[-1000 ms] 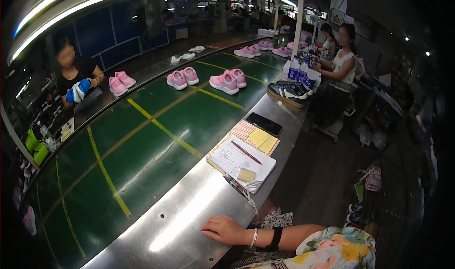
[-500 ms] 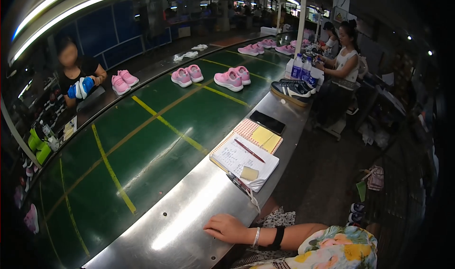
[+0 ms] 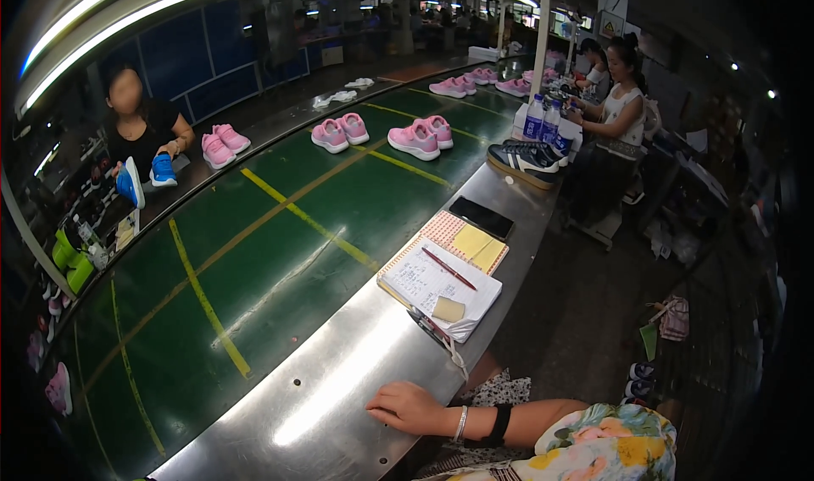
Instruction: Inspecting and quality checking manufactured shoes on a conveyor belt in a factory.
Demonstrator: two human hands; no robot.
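My right hand rests palm down on the bare metal table edge, its fingers loosely extended and holding nothing. A silver bracelet and a black band circle that wrist, below a floral sleeve. My left hand is out of view. Beyond my right hand lies an open spiral notebook with handwriting. A dark red pen and a small yellowish block lie on its page. Pens with a pale cord lie at the notebook's near edge, closest to my hand.
A green conveyor belt carries pairs of pink sneakers. Past the notebook are a black phone, a dark sneaker and water bottles. Across the belt, a person handles blue shoes; others sit at the right.
The person across the belt has lowered the blue shoes and moved them apart. The whole view has shifted very slightly. My right hand stays in place on the table.
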